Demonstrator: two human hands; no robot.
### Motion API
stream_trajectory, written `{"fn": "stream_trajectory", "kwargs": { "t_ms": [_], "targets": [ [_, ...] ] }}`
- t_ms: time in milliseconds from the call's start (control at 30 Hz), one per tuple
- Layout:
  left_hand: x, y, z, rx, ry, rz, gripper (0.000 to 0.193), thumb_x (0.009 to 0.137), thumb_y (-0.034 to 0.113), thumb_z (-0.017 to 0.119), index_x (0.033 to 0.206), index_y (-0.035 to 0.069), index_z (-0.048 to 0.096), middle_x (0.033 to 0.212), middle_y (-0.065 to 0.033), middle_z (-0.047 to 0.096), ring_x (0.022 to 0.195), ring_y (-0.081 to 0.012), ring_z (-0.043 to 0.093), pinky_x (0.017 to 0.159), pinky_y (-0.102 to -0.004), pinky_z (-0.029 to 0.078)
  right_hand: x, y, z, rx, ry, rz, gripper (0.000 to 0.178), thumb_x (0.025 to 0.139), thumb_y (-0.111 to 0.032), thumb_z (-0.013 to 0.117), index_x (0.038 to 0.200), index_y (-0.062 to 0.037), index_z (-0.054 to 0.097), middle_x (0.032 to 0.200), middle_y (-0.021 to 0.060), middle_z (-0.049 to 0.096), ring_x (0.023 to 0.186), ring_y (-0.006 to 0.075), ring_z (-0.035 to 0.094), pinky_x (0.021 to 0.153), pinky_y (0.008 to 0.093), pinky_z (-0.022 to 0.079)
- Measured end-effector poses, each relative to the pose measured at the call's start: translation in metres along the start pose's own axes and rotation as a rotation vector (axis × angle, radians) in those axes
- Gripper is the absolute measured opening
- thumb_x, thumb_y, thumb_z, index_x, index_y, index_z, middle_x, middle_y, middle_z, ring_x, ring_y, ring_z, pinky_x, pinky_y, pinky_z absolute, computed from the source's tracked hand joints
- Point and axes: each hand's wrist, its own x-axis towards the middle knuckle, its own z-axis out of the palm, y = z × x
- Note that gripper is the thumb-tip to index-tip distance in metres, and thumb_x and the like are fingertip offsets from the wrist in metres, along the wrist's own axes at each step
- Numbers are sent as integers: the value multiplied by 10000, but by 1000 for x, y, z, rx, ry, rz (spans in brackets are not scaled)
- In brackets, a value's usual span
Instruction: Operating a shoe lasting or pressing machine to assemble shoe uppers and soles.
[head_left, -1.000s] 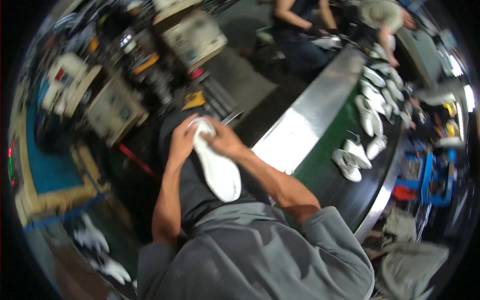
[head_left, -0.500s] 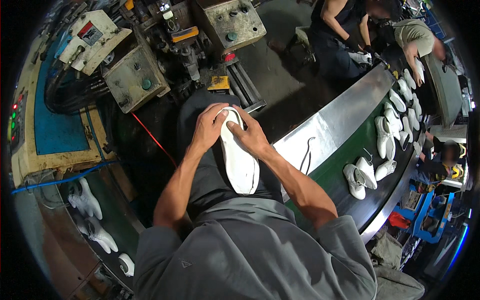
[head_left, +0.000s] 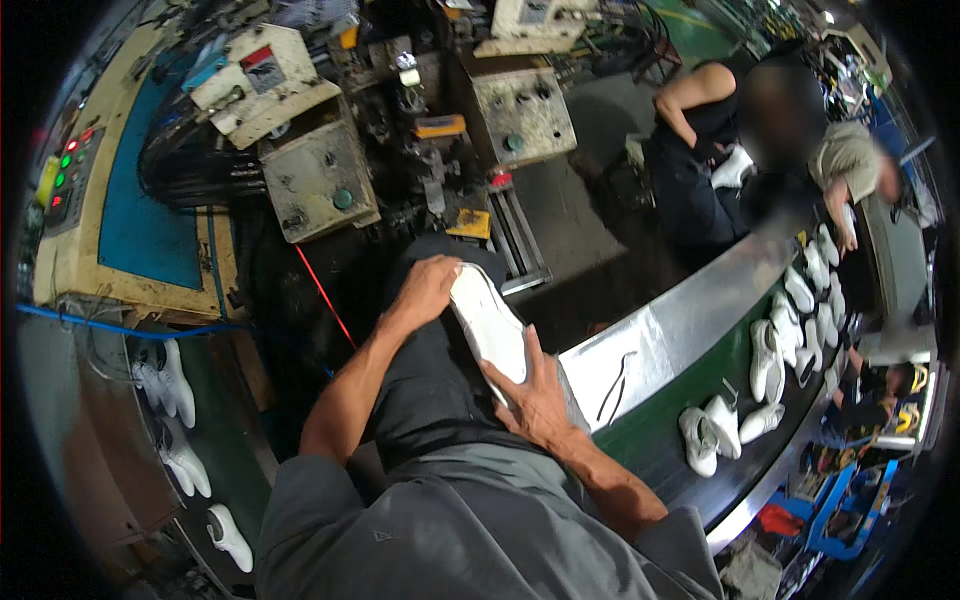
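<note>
A white shoe rests over my lap, its pale sole facing up. My left hand grips its far end, fingers bent around the edge. Around the near end is my right hand, the thumb lying across the sole and the fingers along the right side. The palms hide both ends of the shoe in part. Dark trousers show beneath it.
At right, a green conveyor belt carries several white shoes; a black cord or tool lies on its metal edge. Ahead stand machine control boxes. Another belt at left holds shoes. Two co-workers handle shoes beyond.
My right hand has slid from the shoe's far end to its near end. The left hand still holds the far end. The whole view has shifted.
</note>
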Motion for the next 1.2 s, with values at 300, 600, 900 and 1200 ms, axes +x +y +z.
{"fn": "stream_trajectory", "kwargs": {
  "t_ms": [300, 600, 900, 1200],
  "targets": [
    [-19, -1, 3, -180, 44, -408, 515, 961, 118, 651, 1455, -28, 630, 1356, -303, 709, 1270, -414, 700, 1068, -443, 542, 25, -25, -14, -118, -90, -14, 791, 774, -220, 853, 1529, -352, 660, 1731, 398, 133, 1279, 529, 529, 1086, 576, 503],
    [23, 70, -94, -937, 421, -85, 724, 1034, 121, 716, 1676, 23, 396, 1574, -219, 573, 1445, -275, 575, 1181, -368, 463, 140, -43, -126, -71, 199, -210, 738, 766, -229, 848, 1489, -282, 707, 1736, 391, 188, 1481, 579, 422, 1165, 592, 463],
    [-36, -82, 37, 511, 150, -473, 660, 1026, 297, 693, 1618, 92, 486, 1688, -261, 380, 1534, -499, 381, 1226, -605, 379, 377, -30, -134, -94, 353, -233, 741, 836, -246, 827, 1547, -335, 638, 1736, 363, 174, 1399, 593, 457, 1136, 600, 506],
    [-21, -80, 21, 435, 160, -540, 628, 986, 329, 683, 1550, 88, 545, 1643, -250, 413, 1481, -482, 425, 1169, -620, 421, 419, -9, -106, -26, 380, -241, 727, 848, -256, 828, 1545, -318, 633, 1737, 369, 153, 1449, 608, 414, 1211, 601, 436]
  ]
}}
